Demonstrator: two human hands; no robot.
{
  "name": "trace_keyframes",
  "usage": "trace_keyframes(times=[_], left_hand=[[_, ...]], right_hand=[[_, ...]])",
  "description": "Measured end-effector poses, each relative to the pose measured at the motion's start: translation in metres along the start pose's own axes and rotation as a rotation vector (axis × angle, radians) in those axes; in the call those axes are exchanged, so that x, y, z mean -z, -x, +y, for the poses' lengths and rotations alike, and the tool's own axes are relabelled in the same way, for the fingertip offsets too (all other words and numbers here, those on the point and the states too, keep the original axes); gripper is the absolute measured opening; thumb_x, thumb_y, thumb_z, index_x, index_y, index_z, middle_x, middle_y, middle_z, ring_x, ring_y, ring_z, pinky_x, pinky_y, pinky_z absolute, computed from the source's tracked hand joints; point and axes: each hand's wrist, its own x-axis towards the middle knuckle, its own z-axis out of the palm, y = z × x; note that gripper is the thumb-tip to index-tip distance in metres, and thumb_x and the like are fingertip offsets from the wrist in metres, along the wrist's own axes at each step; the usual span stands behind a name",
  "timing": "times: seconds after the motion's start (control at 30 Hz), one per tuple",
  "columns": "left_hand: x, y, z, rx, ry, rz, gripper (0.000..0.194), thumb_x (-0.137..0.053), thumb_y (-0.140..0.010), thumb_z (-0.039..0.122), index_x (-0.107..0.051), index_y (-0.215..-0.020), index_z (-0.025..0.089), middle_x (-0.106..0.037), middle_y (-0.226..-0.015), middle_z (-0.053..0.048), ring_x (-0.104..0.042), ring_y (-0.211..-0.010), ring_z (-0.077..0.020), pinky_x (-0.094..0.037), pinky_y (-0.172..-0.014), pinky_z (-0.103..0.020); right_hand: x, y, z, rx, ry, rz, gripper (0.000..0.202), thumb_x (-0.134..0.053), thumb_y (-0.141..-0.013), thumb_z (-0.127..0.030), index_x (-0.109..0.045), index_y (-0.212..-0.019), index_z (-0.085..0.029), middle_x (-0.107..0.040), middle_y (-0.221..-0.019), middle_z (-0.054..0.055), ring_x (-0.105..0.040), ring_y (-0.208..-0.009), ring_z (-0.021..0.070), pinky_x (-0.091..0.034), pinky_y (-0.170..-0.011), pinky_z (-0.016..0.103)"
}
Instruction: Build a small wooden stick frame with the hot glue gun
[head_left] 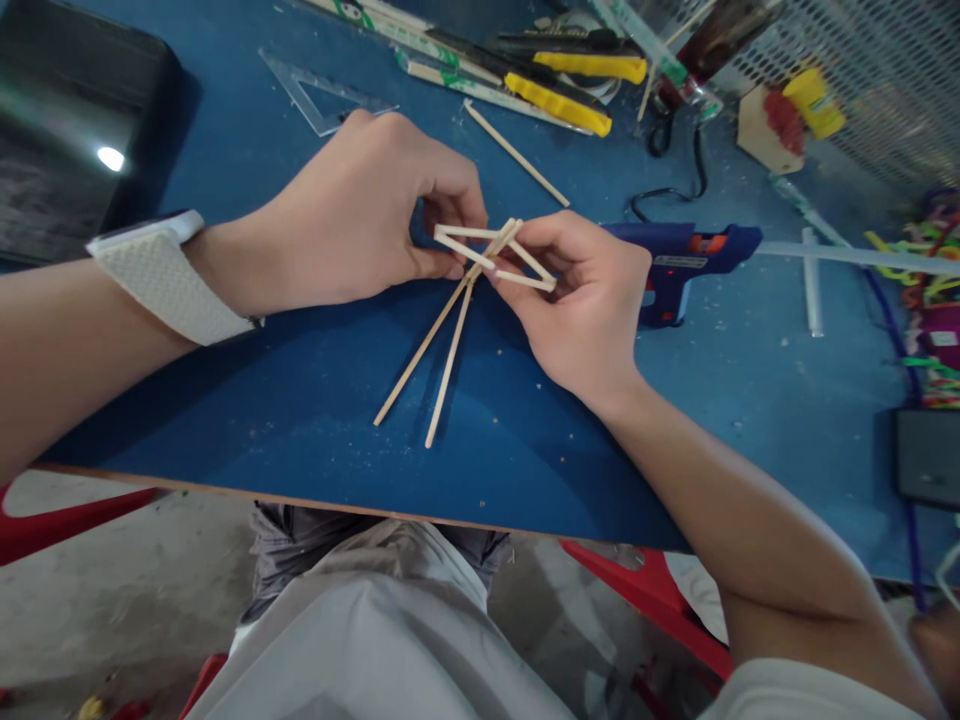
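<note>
Both hands are at a small frame of thin wooden sticks (463,232), just above the blue table. Two long legs (420,352) splay from its crossing point toward the table's front edge, and shorter sticks form angled shapes at the top. My right hand (581,300) is closed on the frame's right part, thumb and fingers pinching near the crossing. My left hand (375,215), with a white-strapped watch (169,275) on the wrist, has curled fingers at the frame's left side. Its fingertips are partly hidden, so whether it also grips a stick is unclear.
A blue hot glue gun (686,260) lies just right of my right hand. Behind are a loose stick (517,155), yellow-black cutters (559,100) and a clear set square (315,95). A black case (75,130) sits at left; a mesh basket (877,60) stands back right.
</note>
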Motion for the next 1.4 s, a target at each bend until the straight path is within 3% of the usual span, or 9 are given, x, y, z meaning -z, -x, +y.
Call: trace_keyframes(times=[0.17, 0.33, 0.53, 0.73, 0.87, 1.0, 1.17, 1.3, 1.4], left_hand=[[0.000, 0.000, -0.004, -0.001, -0.030, -0.073, 0.022, -0.078, -0.104, 0.040, -0.089, -0.108, 0.021, -0.084, -0.100, -0.005, -0.070, -0.087, -0.0196, -0.053, -0.091, -0.039], [-0.002, 0.000, -0.012, -0.111, -0.095, -0.095, 0.043, -0.055, -0.110, 0.050, -0.089, -0.107, 0.024, -0.085, -0.105, -0.009, -0.074, -0.091, -0.0244, -0.052, -0.083, -0.040], [0.000, -0.002, -0.013, -0.097, -0.098, -0.086, 0.030, -0.067, -0.105, 0.044, -0.086, -0.099, 0.022, -0.084, -0.103, -0.007, -0.071, -0.086, -0.0217, -0.048, -0.079, -0.037], [0.004, -0.003, -0.009, -0.041, -0.082, -0.124, 0.021, -0.075, -0.104, 0.037, -0.083, -0.099, 0.019, -0.081, -0.100, -0.003, -0.069, -0.087, -0.0178, -0.050, -0.087, -0.033], [0.000, -0.002, -0.013, -0.106, -0.161, -0.106, 0.030, -0.060, -0.110, 0.038, -0.082, -0.105, 0.019, -0.079, -0.103, -0.006, -0.071, -0.090, -0.0204, -0.050, -0.084, -0.034], [-0.004, -0.002, -0.017, -0.154, -0.192, -0.147, 0.037, -0.045, -0.104, 0.030, -0.080, -0.109, 0.019, -0.075, -0.102, -0.007, -0.072, -0.095, -0.0247, -0.056, -0.087, -0.039], [-0.004, -0.003, -0.018, -0.146, -0.178, -0.166, 0.036, -0.045, -0.098, 0.025, -0.079, -0.109, 0.018, -0.074, -0.104, -0.009, -0.071, -0.097, -0.0251, -0.057, -0.088, -0.041], [0.001, -0.004, -0.017, -0.087, -0.122, -0.169, 0.034, -0.055, -0.102, 0.041, -0.082, -0.106, 0.019, -0.079, -0.102, -0.005, -0.072, -0.091, -0.0221, -0.053, -0.083, -0.036], [0.006, -0.006, -0.013, -0.053, 0.007, -0.134, 0.056, -0.058, -0.105, 0.070, -0.086, -0.097, 0.022, -0.081, -0.090, -0.002, -0.072, -0.080, -0.0182, -0.051, -0.079, -0.034]], right_hand=[[0.000, 0.000, 0.000, 0.009, -0.058, -0.015, 0.010, -0.084, -0.105, -0.040, -0.082, -0.107, -0.031, -0.086, -0.106, 0.003, -0.085, -0.099, 0.0265, -0.075, -0.100, 0.046], [0.000, 0.000, -0.002, -0.018, -0.025, -0.029, 0.006, -0.082, -0.104, -0.033, -0.082, -0.111, -0.031, -0.087, -0.110, 0.003, -0.084, -0.101, 0.0271, -0.075, -0.101, 0.047], [0.000, 0.000, -0.001, -0.002, -0.044, -0.024, 0.006, -0.083, -0.103, -0.027, -0.081, -0.108, -0.030, -0.086, -0.106, 0.002, -0.084, -0.096, 0.0249, -0.076, -0.094, 0.042], [0.000, -0.001, -0.003, 0.025, -0.129, -0.025, 0.004, -0.082, -0.104, -0.024, -0.081, -0.107, -0.027, -0.084, -0.104, 0.002, -0.084, -0.096, 0.0249, -0.076, -0.093, 0.044], [0.000, -0.001, -0.004, 0.025, -0.141, -0.025, 0.006, -0.082, -0.103, -0.022, -0.082, -0.107, -0.027, -0.085, -0.104, 0.002, -0.084, -0.097, 0.0252, -0.076, -0.093, 0.044], [0.000, -0.001, -0.004, 0.012, -0.127, -0.028, 0.003, -0.083, -0.104, -0.026, -0.081, -0.106, -0.027, -0.085, -0.103, 0.002, -0.084, -0.096, 0.0255, -0.076, -0.092, 0.044], [0.000, -0.001, -0.001, 0.010, -0.074, -0.031, 0.005, -0.082, -0.106, -0.033, -0.082, -0.108, -0.029, -0.085, -0.106, 0.003, -0.084, -0.098, 0.0270, -0.076, -0.096, 0.047], [0.000, -0.001, 0.002, 0.033, -0.056, -0.039, 0.007, -0.082, -0.106, -0.036, -0.083, -0.111, -0.031, -0.085, -0.110, 0.004, -0.084, -0.102, 0.0283, -0.075, -0.098, 0.049], [0.000, -0.001, 0.002, 0.048, -0.071, -0.029, 0.005, -0.084, -0.104, -0.029, -0.083, -0.109, -0.031, -0.085, -0.107, 0.002, -0.084, -0.099, 0.0266, -0.075, -0.095, 0.046]])
